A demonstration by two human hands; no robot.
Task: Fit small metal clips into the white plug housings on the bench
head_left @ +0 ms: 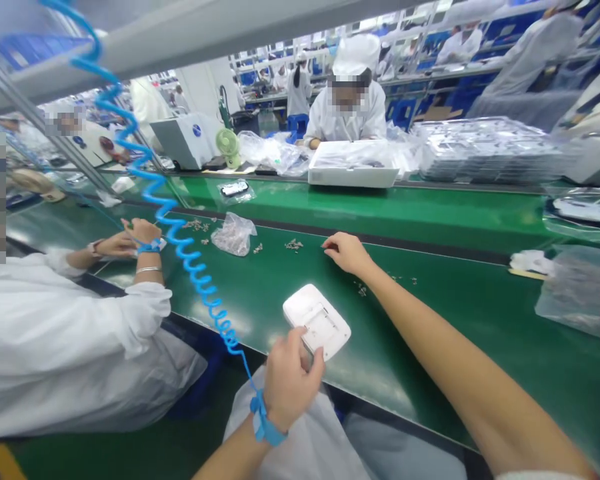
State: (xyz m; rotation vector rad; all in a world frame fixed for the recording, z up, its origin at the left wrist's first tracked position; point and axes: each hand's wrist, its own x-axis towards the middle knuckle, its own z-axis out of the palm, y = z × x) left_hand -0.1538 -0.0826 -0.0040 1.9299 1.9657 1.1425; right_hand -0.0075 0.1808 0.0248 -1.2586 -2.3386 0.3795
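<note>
A white plastic housing (pixel 325 327) with rounded corners and a recessed rectangle lies on the green work surface near its front edge. My left hand (pixel 293 373), wearing a blue wrist strap (pixel 267 420), grips its near edge between thumb and fingers. Farther forward, my right hand (pixel 347 255) is held low over the surface, fingers curled and the tips close together. Anything between those tips is too small to make out. Small metal pieces (pixel 294 245) lie in a loose pile to its left, and more pieces (pixel 362 291) are scattered beside my right forearm.
A blue coiled cord (pixel 180 247) hangs across the left side. At left, a co-worker's hands (pixel 135 240) work beside a clear bag (pixel 234 235). A raised green ledge (pixel 275 207) carries a white box (pixel 353 167) and stacked trays (pixel 490 150). A plastic bag (pixel 580 293) lies right.
</note>
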